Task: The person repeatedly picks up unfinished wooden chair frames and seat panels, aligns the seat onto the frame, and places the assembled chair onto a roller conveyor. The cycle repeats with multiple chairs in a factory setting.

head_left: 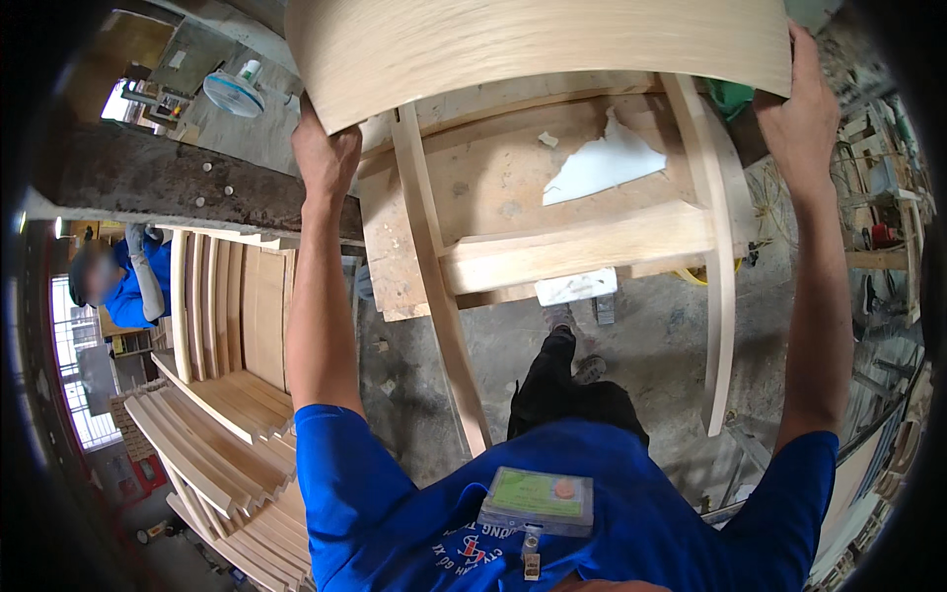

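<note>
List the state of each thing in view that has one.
Wooden panel: held at both side edges
Left hand: closed on the panel's left edge
Right hand: gripping the panel's right edge
Wooden frame: on the worktable, rails jutting past its near edge
White sheet: ragged-edged, lying on the worktable
Fan: whether running, cannot tell
Wooden pieces: stacked at left

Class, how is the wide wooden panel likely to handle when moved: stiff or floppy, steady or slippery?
The panel is likely stiff, spanning left hand and right hand without folding. It may slip somewhat, as its face looks smooth.
</note>
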Motion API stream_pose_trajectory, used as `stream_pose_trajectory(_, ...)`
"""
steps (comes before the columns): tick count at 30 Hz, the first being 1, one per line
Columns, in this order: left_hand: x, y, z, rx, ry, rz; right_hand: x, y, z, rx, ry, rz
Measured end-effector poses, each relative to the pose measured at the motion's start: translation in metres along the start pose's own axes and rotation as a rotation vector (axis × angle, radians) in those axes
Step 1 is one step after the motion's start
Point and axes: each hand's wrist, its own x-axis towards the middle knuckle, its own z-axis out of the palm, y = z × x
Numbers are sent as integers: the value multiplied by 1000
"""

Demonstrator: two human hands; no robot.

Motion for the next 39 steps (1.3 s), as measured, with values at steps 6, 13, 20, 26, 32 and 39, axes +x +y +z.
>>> stream_pose_trajectory(6, 9, -17, 47, -40, -16, -75, -2, 27, 78, 30, -63, 68)
stream_pose_trajectory(13, 8, -17, 62, 57, -24, -81, -8, 34, 115, -21, -73, 144)
stream_pose_trajectory(20, 5, -11, 67, 79, -99, -167, 1, 32, 135, 225, -57, 207)
stream_pose_trajectory(26, -1, -2, 68, 79, -101, -177, 6, 34, 135, 276, -186, 221)
stream_pose_trajectory(32, -3, -6, 74, 91, -67, -141, 4, 36, 149, 143, -20, 95)
stream_pose_trajectory(39, -10, -34, 86, 207, -87, -185, 17, 53, 194, 120, -77, -19)
